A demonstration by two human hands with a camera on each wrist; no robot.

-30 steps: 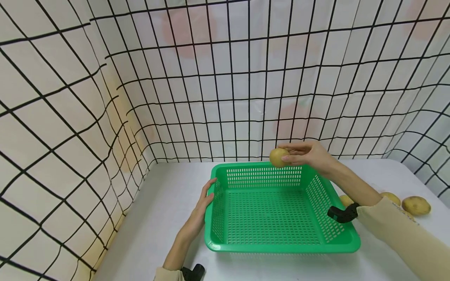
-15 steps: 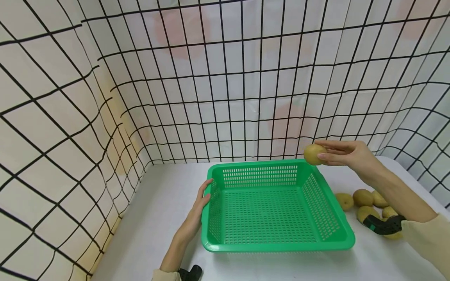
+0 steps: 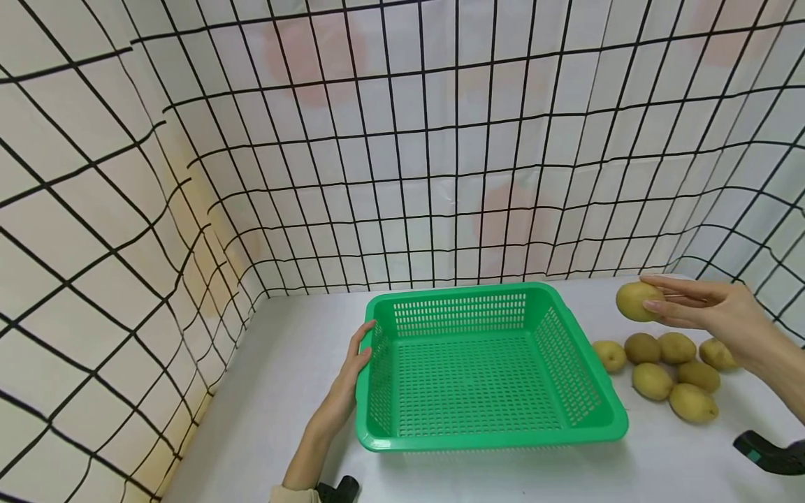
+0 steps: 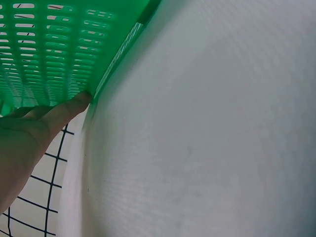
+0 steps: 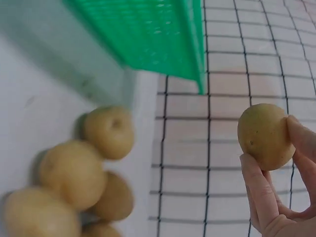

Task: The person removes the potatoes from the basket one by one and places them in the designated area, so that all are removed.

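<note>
A green plastic basket point(image 3: 490, 441) with perforated walls and base sits on the white table, nothing inside it. At its left side, my left hand point(image 3: 339, 384) holds the rim; the left wrist view shows fingers point(image 4: 74, 106) against the basket's wall point(image 4: 59, 44). To the right of the basket, my right hand point(image 3: 713, 307) pinches a yellow potato point(image 3: 636, 302) between thumb and fingertips, raised above the table. That potato point(image 5: 265, 136) shows clearly in the right wrist view. Several more potatoes point(image 3: 652, 381) lie in a cluster below it, close to the basket's right wall.
White table surface point(image 3: 295, 349) surrounds the basket. Black wire grid point(image 3: 455, 175) stands in front of white sheeting at the back and both sides. A black wrist strap point(image 3: 770, 453) shows at the right edge, another point(image 3: 339, 489) at the lower left.
My right hand has carried the potato from over the basket's back rim rightward, past the right wall to above the other potatoes, uncovering them. The left hand stays on the rim; the view has shifted slightly.
</note>
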